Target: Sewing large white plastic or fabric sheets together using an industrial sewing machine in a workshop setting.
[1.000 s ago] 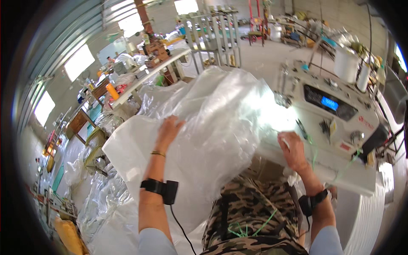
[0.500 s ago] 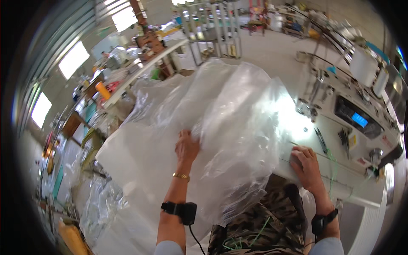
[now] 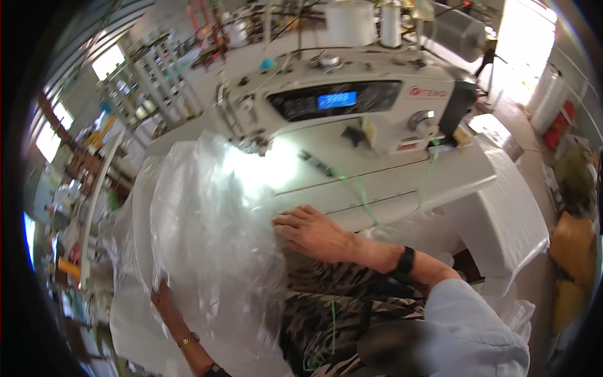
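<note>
A large, crumpled sheet of translucent plastic [image 3: 201,213] drapes over the left part of the sewing table, with its upper corner beside the lit needle area of a white sewing machine [image 3: 251,103]. At the sheet's left fold, my left hand [image 3: 166,308] is closed on the plastic; its fingertips are partly hidden. My right hand [image 3: 317,234] lies at the table's front edge, fingers stretched toward the sheet's right margin and holding nothing I can see. Dark thread snips [image 3: 316,163] rest on the machine bed, right of the bright lamp spot.
Green thread [image 3: 363,198] trails over the table's front edge. A white thread cone [image 3: 391,25] and a wide white spool [image 3: 350,24] stand behind the machine. White wrapped material [image 3: 512,207] hangs at the right. Brown packages [image 3: 573,245] lie on the far right floor.
My view has swung right, bringing the whole machine into sight. My left hand has shifted to the sheet's left fold, and the plastic now reaches closer to the needle area.
</note>
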Tool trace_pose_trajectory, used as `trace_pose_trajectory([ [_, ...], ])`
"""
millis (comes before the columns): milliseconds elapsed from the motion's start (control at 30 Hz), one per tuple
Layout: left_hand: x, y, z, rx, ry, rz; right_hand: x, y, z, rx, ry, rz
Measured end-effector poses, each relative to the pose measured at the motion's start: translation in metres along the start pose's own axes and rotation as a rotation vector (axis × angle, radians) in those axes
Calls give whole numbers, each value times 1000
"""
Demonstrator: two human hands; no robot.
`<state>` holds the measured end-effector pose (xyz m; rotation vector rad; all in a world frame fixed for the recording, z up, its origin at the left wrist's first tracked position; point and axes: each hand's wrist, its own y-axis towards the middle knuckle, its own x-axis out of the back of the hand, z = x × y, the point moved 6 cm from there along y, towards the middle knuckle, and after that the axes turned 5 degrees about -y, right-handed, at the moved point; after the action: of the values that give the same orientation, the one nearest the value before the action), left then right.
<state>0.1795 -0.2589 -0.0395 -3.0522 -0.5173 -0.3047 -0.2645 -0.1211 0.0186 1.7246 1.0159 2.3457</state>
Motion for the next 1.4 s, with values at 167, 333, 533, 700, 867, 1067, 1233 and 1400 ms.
trace_pose_trajectory([
  [167,109,-101,-75,-937,493,60,-8,-54,31,122,153,-144],
  [333,176,-204,-149,-657,183,-465,-66,-88,14,-457,810,-152],
  [533,257,-66,-60,15,1261,-268,-169,-113,59,-815,1664,258],
  [700,108,-94,-133,-622,1267,-218,-120,-118,137,-775,1722,663],
  [867,-101,-191,-185,-991,778,460,-100,-114,114,-806,1654,276],
  [1067,-157,-220,-123,-958,1075,515,-128,-118,109,-765,1391,366],
  [1233,-99,-145,-36,-601,1365,340,-178,-138,93,-884,1341,442],
  [1400,-6,-83,32,-223,1381,277,-69,-118,123,-608,1507,547],
])
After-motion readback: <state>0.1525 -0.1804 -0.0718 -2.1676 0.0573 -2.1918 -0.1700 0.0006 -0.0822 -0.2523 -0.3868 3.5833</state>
